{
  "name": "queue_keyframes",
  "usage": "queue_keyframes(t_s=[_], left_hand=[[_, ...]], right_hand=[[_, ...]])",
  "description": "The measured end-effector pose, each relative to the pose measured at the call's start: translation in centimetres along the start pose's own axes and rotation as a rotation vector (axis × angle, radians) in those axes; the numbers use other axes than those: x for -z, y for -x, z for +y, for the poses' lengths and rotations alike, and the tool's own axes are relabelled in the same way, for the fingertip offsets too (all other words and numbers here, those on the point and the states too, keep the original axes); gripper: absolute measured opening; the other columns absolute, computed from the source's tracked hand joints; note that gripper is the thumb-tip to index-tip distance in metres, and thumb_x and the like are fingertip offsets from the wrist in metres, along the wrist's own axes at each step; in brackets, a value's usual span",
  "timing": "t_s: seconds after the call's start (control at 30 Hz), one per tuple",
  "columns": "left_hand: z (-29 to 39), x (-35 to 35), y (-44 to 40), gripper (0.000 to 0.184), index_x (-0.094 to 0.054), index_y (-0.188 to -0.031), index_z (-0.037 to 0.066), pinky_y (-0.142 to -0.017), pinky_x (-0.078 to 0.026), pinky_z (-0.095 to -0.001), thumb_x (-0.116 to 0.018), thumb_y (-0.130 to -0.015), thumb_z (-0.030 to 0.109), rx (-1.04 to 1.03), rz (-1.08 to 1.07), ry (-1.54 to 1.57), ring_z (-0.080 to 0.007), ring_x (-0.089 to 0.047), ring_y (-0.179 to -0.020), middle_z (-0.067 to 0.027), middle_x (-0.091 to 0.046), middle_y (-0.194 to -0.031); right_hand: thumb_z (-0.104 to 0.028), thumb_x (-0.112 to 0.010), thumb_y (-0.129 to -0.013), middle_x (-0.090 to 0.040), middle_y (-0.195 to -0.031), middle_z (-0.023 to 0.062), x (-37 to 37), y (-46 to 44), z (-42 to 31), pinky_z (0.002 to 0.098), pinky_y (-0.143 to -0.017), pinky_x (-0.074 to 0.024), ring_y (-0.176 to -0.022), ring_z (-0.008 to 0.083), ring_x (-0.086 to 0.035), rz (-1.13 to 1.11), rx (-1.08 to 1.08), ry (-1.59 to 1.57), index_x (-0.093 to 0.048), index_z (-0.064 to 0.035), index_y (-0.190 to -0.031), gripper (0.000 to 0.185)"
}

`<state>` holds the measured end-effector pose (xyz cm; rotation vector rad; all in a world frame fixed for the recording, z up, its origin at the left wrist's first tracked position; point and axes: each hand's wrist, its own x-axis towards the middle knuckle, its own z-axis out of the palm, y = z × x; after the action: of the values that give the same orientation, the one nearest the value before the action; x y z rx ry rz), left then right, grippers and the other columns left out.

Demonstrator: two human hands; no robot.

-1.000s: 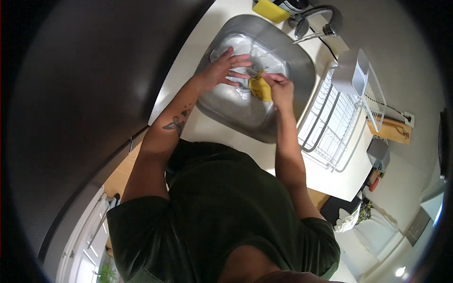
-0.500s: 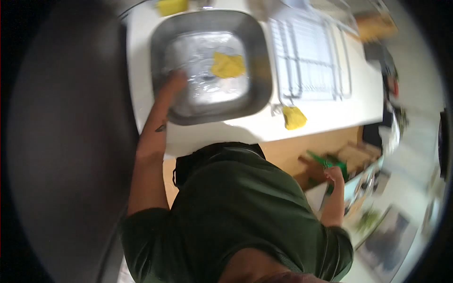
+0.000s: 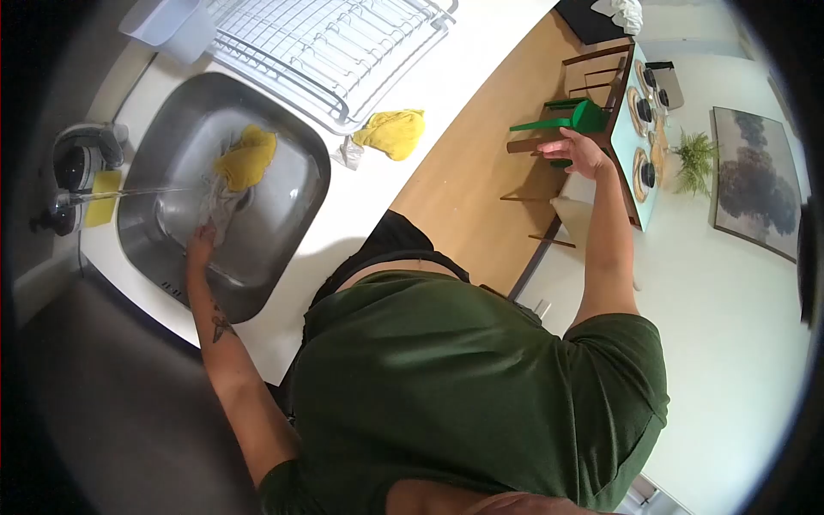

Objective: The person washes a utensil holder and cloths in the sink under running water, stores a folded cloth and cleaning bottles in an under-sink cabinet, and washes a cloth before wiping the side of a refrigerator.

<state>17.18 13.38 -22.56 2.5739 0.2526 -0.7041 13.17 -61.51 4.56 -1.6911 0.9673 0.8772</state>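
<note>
My left hand reaches down into the metal sink. Its fingers are closed on one end of a wet, whitish, see-through cloth. A crumpled yellow cloth lies against the far end of that piece, on the sink floor. From the tap a thin stream of water runs into the basin. Away from the counter, my right hand is held out in the air, fingers stretched and slightly apart, with nothing in it.
A wire dish rack stands beside the sink, with a pale plastic container at its end. Another yellow cloth sits on the counter. A yellow sponge is near the tap. Beyond are a green chair and a set table.
The view has turned, bringing the tap and running water into sight. My left hand is now closed on the whitish cloth. My right hand's fingers have stretched out.
</note>
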Motion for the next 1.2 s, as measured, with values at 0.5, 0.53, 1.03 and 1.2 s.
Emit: queue_keyframes(t_s=[0.5,0.53,1.03,1.2], left_hand=[[0.8,1.2,4.1,0.041,-0.051,-0.111,-0.004,-0.084,-0.04,-0.0307,-0.055,-0.081,0.023,0.066,-0.071,0.315,-0.0258,-0.054,-0.099,-0.0182,-0.057,-0.107],[0.3,0.9,3.8,0.041,-0.051,-0.111,-0.004,-0.085,-0.04,-0.0302,-0.055,-0.08,0.022,0.06,-0.06,0.3,-0.0255,-0.054,-0.1,-0.018,-0.057,-0.107],[-1.9,-0.7,2.3,0.042,-0.049,-0.114,-0.001,-0.086,-0.04,-0.0328,-0.054,-0.083,0.027,0.028,-0.099,0.287,-0.0266,-0.053,-0.102,-0.0162,-0.055,-0.11],[-1.6,0.1,2.8,0.041,-0.049,-0.114,0.0,-0.086,-0.04,-0.0319,-0.052,-0.084,0.028,0.1,-0.172,0.393,-0.0255,-0.053,-0.102,-0.0165,-0.055,-0.11]], right_hand=[[-0.004,-0.039,-0.07,-0.053,-0.112,0.021,-16.2,-14.8,-3.8,0.0354,-0.092,-0.0374,-0.103,0.0335,-0.05,0.463,0.319,1.033,-0.059,-0.0027,-0.101,0.037],[-0.004,-0.039,-0.07,-0.053,-0.112,0.021,-15.8,-14.2,-4.4,0.0354,-0.092,-0.0374,-0.103,0.0335,-0.05,0.463,0.319,1.032,-0.059,-0.0027,-0.101,0.037],[-0.027,-0.055,-0.075,-0.064,-0.084,0.0107,-5.9,-3.6,-5.9,0.033,-0.077,-0.0436,-0.083,0.0195,-0.058,0.424,0.299,0.518,-0.066,-0.0021,-0.084,0.029],[-0.017,-0.057,-0.073,-0.037,-0.131,0.0144,1.0,-13.5,11.3,0.0393,-0.097,-0.0331,-0.122,0.0243,-0.036,0.466,-0.175,1.45,-0.041,-0.0132,-0.125,0.054]])
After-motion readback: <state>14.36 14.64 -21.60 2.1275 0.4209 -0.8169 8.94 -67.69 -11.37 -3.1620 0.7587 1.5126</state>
